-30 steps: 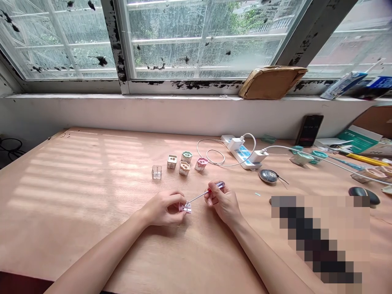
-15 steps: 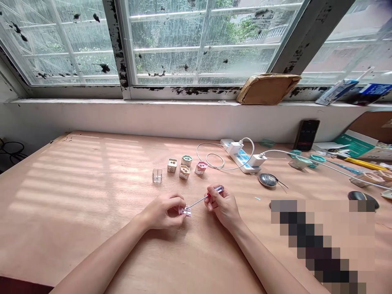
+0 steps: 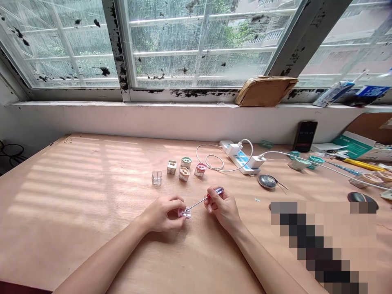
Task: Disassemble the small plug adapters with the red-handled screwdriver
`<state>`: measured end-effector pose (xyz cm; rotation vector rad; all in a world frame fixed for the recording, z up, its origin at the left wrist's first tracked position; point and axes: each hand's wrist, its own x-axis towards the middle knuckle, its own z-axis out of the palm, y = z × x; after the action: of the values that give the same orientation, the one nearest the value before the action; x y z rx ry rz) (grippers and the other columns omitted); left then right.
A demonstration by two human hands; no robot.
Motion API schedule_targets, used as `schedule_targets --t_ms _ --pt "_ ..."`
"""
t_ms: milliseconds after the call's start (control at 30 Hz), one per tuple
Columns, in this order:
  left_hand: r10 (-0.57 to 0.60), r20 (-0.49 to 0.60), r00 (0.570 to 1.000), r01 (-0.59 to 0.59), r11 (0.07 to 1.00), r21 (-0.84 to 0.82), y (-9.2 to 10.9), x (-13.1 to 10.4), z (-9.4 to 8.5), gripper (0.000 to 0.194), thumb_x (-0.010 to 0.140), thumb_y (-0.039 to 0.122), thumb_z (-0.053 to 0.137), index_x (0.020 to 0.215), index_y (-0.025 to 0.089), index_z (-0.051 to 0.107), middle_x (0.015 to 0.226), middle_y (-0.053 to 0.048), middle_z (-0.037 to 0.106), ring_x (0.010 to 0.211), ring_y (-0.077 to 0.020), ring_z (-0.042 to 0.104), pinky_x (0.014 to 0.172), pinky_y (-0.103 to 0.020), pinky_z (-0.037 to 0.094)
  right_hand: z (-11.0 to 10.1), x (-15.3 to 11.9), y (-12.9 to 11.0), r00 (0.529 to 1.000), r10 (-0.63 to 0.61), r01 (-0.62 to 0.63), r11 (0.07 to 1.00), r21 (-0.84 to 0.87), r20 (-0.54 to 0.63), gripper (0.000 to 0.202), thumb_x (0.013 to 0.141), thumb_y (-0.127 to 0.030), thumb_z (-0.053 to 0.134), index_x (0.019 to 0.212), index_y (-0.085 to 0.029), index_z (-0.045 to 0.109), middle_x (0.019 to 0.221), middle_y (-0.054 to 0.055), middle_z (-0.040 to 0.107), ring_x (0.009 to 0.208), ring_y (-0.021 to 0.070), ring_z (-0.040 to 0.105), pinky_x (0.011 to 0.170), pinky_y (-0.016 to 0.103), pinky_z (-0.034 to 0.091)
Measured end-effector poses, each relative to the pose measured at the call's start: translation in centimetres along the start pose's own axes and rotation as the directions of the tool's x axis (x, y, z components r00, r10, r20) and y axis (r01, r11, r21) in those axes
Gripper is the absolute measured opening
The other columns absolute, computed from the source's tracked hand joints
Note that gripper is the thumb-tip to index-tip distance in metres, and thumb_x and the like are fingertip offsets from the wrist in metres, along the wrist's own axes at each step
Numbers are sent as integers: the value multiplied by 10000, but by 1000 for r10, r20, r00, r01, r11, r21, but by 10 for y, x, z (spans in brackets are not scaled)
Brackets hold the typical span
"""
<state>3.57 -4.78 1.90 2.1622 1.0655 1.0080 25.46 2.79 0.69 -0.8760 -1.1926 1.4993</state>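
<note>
My left hand [image 3: 165, 212] is closed around a small pinkish pencil sharpener insert [image 3: 185, 213] with metal blades, holding it low over the table. In my right hand [image 3: 222, 204] is a screwdriver [image 3: 219, 190], gripped by its clear handle with a red part near the shaft. Its thin shaft slants down to the left, and the tip meets the sharpener by a blade. Beyond my hands stand a clear empty container [image 3: 157, 178] and several small sharpeners, with cream [image 3: 172, 166], green [image 3: 186, 162], orange [image 3: 184, 174] and pink [image 3: 200, 169] tops.
A white power strip [image 3: 241, 157] with plugs and looping cable lies behind my right hand. Farther right are a round dark object [image 3: 267, 181], teal-topped pieces [image 3: 315, 160], a yellow tool [image 3: 358, 163] and a phone [image 3: 305, 136] against the wall. A blurred patch covers the lower right.
The view has shifted slightly. Both hands keep nearly the same pose, with the screwdriver tip still at the sharpener.
</note>
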Motion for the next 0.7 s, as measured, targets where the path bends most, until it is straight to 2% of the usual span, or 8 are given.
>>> schedule_targets --t_ms 300,700 --pt "10 2 1000 -10 1000 8 0 -1 0 102 844 176 632 938 163 669 943 -66 647 716 -114 600 687 -226 520 0 1 2 1000 1 -1 1000 -5 -14 527 692 -633 839 705 -197 542 513 -13 615 338 87 473 333 196 334" --pt "31 3 1000 -31 999 23 0 0 0 106 834 163 639 934 172 671 921 -57 650 747 -129 605 719 -233 517 0 1 2 999 -47 47 998 -39 15 487 729 -610 825 719 -196 568 509 -9 613 339 93 466 341 216 368"
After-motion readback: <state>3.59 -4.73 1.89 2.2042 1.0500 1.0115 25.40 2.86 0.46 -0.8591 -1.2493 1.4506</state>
